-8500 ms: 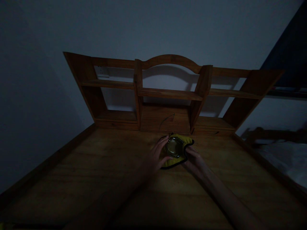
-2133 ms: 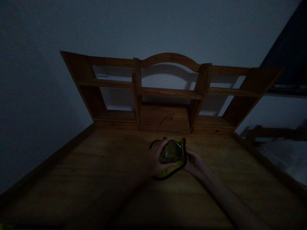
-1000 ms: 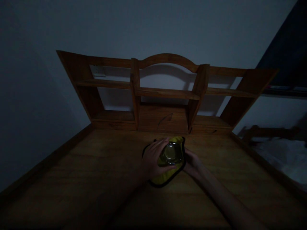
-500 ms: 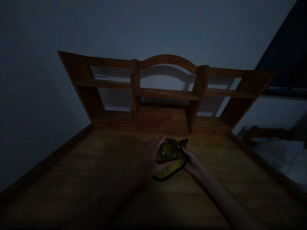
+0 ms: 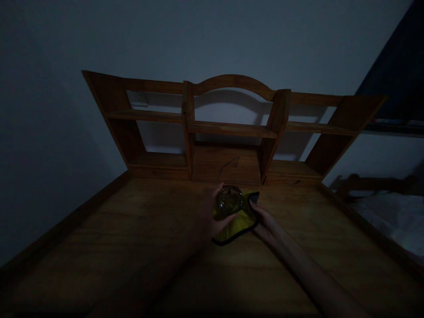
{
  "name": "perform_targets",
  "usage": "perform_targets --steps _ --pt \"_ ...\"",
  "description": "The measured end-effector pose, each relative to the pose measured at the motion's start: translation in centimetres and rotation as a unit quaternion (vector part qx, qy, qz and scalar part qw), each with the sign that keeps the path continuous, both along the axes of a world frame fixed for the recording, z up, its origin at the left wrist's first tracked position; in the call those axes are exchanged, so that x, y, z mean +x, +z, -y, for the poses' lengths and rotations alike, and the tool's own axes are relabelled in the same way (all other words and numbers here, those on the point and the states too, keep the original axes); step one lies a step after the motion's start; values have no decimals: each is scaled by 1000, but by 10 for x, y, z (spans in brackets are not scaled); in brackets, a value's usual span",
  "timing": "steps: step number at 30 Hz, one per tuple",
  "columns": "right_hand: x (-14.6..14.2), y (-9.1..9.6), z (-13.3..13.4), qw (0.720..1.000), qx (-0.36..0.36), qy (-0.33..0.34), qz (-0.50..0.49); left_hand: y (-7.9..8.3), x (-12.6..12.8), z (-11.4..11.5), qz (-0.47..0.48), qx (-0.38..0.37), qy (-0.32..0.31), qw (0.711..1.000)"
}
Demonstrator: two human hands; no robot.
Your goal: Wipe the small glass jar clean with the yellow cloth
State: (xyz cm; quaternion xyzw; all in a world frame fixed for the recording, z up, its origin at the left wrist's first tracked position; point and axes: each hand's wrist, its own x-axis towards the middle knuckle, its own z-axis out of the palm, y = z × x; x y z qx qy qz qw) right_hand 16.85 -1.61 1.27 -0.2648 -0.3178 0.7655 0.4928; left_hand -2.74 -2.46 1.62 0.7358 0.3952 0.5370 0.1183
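Observation:
My left hand (image 5: pixel 212 216) is curled round a round, clear glass bowl (image 5: pixel 229 199), thumb on the near side and fingers on the far side. Under and beside the glass lies a yellow cloth (image 5: pixel 240 222) with a black border. The cloth's right edge is pinched in my right hand (image 5: pixel 265 221), the thumb on top near a dark corner. Both hands are over the middle of the wooden desk (image 5: pixel 132 238). Dim light hides the fingers beneath the cloth and the underside of the glass.
A wooden shelf unit (image 5: pixel 232 129) with several compartments stands along the desk's back edge, against a pale wall (image 5: pixel 159 39). Raised wooden edges run along both sides of the desk. A wall socket (image 5: pixel 138 99) shows behind the upper left shelf. White bedding (image 5: pixel 391 216) lies at the right.
My left hand has raised the glass bowl slightly off the cloth, away from me, and it appears more level. More of the yellow cloth shows. My right hand has barely moved.

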Motion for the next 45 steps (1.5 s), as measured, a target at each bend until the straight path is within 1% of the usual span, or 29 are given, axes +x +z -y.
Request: perform_targets --steps 5,11,17,22,28,34,39,42,45 --pt "-1 1 2 1000 12 9 2 -1 -1 -2 2 35 24 999" --pt "-1 0 1 999 2 33 0 0 -1 -3 -5 47 12 999" --pt "-3 0 5 998 -13 54 16 2 0 -3 -10 52 13 999" --pt "-6 0 10 997 -8 76 3 0 2 1 -21 36 -2 999" --pt "-8 4 16 994 -21 110 6 0 0 5 -61 22 -40 997" --pt "-8 -1 15 994 -41 100 -9 0 -1 5 -102 17 -54 993" --pt "-7 -1 10 996 -59 69 -13 5 0 5 -171 54 -66 982" --pt "-7 3 9 998 -55 38 -16 8 3 6 -169 71 -60 981" --pt "-7 4 8 999 -42 26 -14 9 6 7 -152 75 -50 984"
